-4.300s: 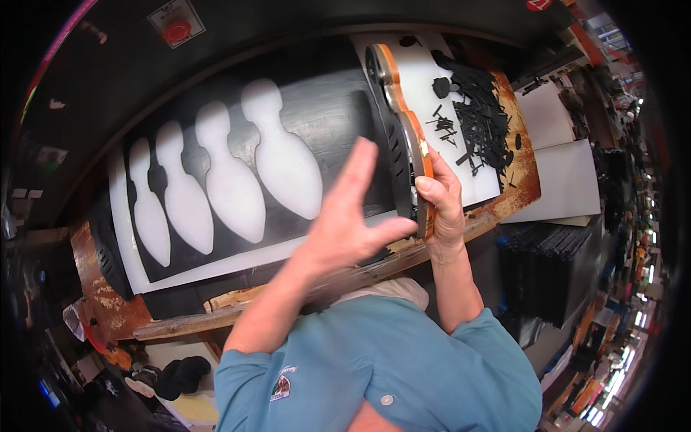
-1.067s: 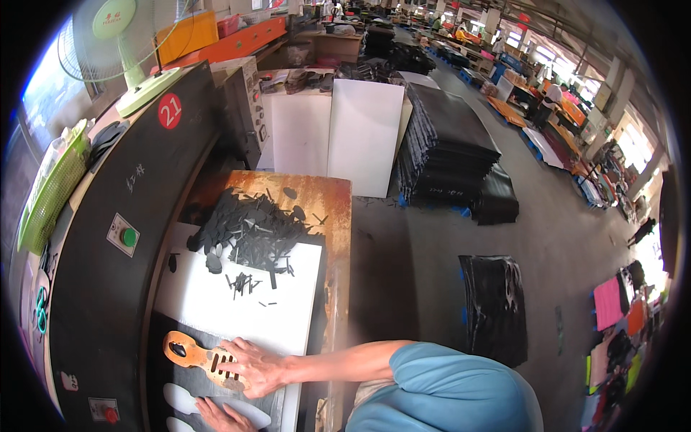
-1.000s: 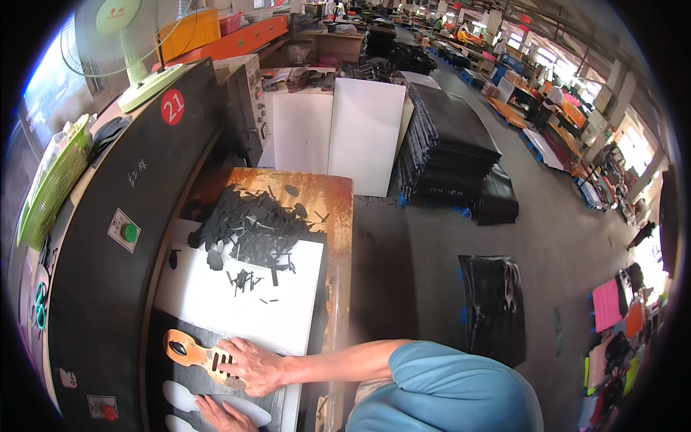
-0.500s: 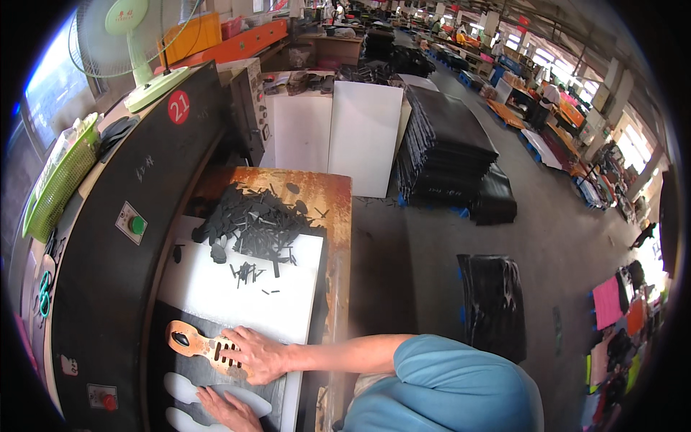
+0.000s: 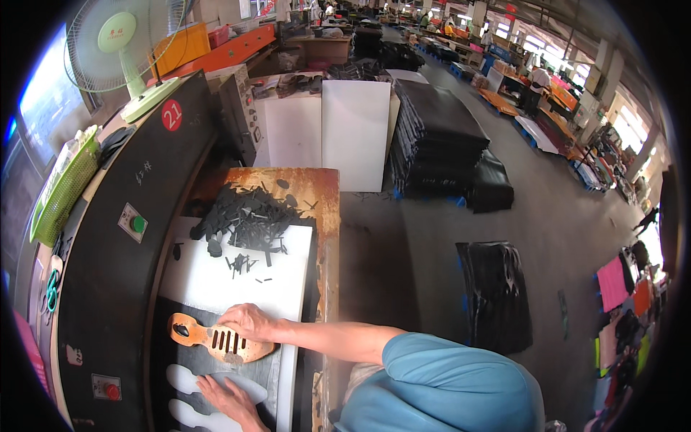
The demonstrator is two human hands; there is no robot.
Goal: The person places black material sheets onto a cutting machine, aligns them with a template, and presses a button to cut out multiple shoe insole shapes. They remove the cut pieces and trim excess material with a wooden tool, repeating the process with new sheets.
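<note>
A tan, shoe-sole-shaped cutting die [image 5: 232, 344] with several slots and an oval hole lies on a dark grey sheet [image 5: 270, 374]. My right hand [image 5: 248, 321] is closed on its far edge, fingers curled and the fingertips partly hidden. Nearer to me, my left hand [image 5: 229, 399] rests flat with fingers spread over the sheet, beside a white sole-shaped cut-out [image 5: 183, 379]. Another pale cut-out [image 5: 191, 416] shows below it, partly out of view. Under the sheet is a white board [image 5: 223, 291].
Black scraps [image 5: 248, 216] are heaped on the board's far end. A black machine beam [image 5: 108, 288] with a green button [image 5: 137, 224] and a red button [image 5: 111, 391] runs along the left. A fan [image 5: 119, 36] stands on top. Black sheets [image 5: 439, 137] are stacked beyond, to the right.
My right hand has shifted from lying over the die's slots to gripping its far edge, uncovering the slots. My left hand stays flat in nearly the same place. The whole view has shifted slightly.
</note>
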